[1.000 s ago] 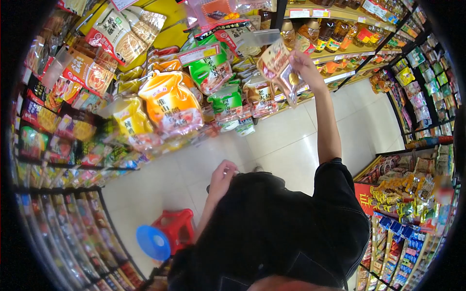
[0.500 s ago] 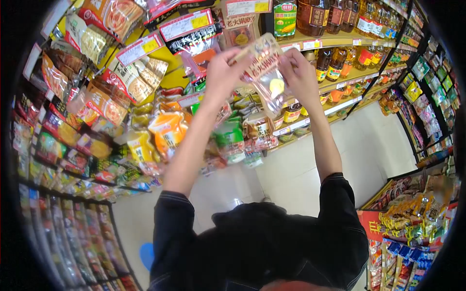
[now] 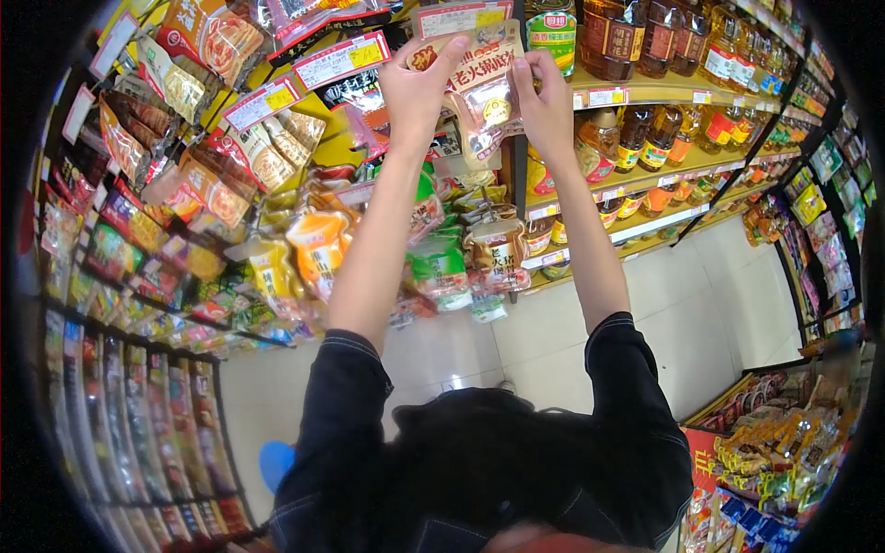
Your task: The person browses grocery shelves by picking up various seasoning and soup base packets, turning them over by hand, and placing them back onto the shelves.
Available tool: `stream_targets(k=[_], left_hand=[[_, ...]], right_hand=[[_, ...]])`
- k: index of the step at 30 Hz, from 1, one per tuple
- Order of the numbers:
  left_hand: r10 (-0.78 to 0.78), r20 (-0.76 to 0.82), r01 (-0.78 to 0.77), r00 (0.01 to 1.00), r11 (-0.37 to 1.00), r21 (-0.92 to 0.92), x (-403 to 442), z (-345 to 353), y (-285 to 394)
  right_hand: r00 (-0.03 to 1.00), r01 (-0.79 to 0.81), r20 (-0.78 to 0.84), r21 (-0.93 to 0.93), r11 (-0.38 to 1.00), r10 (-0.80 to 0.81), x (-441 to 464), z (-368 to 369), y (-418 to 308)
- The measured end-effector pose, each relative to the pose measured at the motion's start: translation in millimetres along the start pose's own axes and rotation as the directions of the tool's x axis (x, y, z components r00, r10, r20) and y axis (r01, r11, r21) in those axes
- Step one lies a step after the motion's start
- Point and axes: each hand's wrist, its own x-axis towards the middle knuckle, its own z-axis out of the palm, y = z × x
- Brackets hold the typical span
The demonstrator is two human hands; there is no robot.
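Observation:
A brown-and-tan plastic food packet [image 3: 487, 103] with a clear window and a yellow label hangs upright in front of the rack, its printed face toward me. My left hand [image 3: 418, 97] grips its left edge, thumb across the front near the top. At the upper right edge, my right hand [image 3: 546, 103] pinches the packet between thumb and fingers. Just behind it is a price tag holder [image 3: 461, 16]. Similar hanging packets [image 3: 496, 241] are lower on the rack, next to green packets [image 3: 437, 263].
Shelves of oil bottles [image 3: 613, 41] stand to the right of the hanging rack. More food packets [image 3: 217, 189] hang at left. Behind me on the right is a snack display [image 3: 779, 442]. Pale floor tiles [image 3: 682, 313] run between the shelves.
Both hands have moved the packet up and slightly left, closer to the rack. It was tilted before and is now more upright, its printing facing me.

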Motion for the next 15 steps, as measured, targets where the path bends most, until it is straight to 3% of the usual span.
stream_targets(k=[3,6,10,14,15], left_hand=[[0.017,0.066,-0.018,0.998,1.0,0.021,0.3,-6.6,-10.9],[0.001,0.051,-0.008,0.999,0.99,0.139,1.3,-6.9,-9.0],[0.079,-0.047,-0.079,0.996,0.997,0.003,7.8,-3.5,-8.8],[0.198,-0.182,-0.193,0.963,0.98,0.045,15.8,3.8,-17.4],[0.167,-0.148,-0.151,0.975,0.982,0.112,20.9,-1.7,-28.3]], right_hand=[[0.998,0.062,0.036,-0.089,0.994,-0.059,0.0,-9.9,15.0],[0.996,0.068,0.055,-0.014,0.998,-0.067,1.3,-10.0,24.0],[0.986,0.164,0.005,-0.11,0.98,-0.164,8.9,-4.0,9.8],[0.986,0.151,-0.042,-0.179,0.972,-0.161,16.1,2.0,8.1],[0.984,0.155,-0.05,-0.206,0.966,-0.169,20.2,2.3,17.3]])
